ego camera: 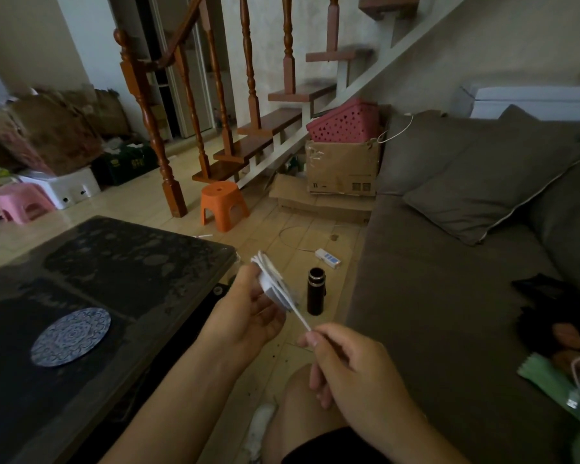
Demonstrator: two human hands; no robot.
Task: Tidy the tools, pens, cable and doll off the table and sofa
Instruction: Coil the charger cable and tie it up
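Note:
My left hand (248, 316) grips a white cable (275, 283) wound into a flat bundle, held above the floor between the table and the sofa. My right hand (345, 360) pinches the cable's loose end, which runs taut from the bundle down to my fingertips. A doll (556, 323) with dark hair and a green dress lies on the grey sofa (432, 296) at the far right, partly cut off by the frame edge. The dark glass table (91, 272) at the left carries a round blue patterned mat (71, 336).
A black bottle (315, 291) stands on the floor by the sofa, with a white power strip (328, 257) behind it. Farther off are an orange stool (222, 205), a pink stool (22, 202), cardboard boxes (344, 165), a pink basket (345, 123) and a wooden staircase.

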